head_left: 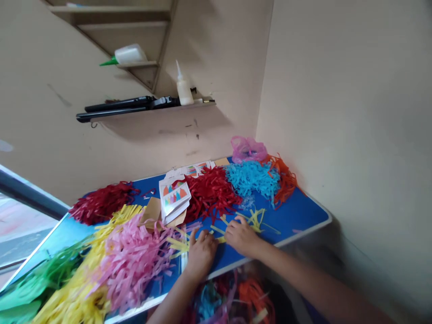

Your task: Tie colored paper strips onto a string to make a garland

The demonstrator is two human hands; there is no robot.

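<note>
A yellow tissue paper tassel (257,219) lies low over the blue table, its fringed strips fanning out on both sides of my hands. My left hand (203,252) is closed, fingers curled down on the tassel's narrow middle part. Close beside it, my right hand (242,235) pinches the same yellow paper, its index finger raised and bent. The fingertips of both hands are partly hidden. Just left of my left hand is a pile of pink tassels (135,256). Beyond my hands lies a heap of dark red tassels (212,189).
Green tassels (43,283), yellow tassels (77,288) and another red pile (103,202) cover the table's left side. Printed cards (173,198), blue tassels (253,177), orange tassels (285,180) and a pink plastic bag (248,149) lie behind. A wall shelf (155,111) holds a glue bottle (184,90).
</note>
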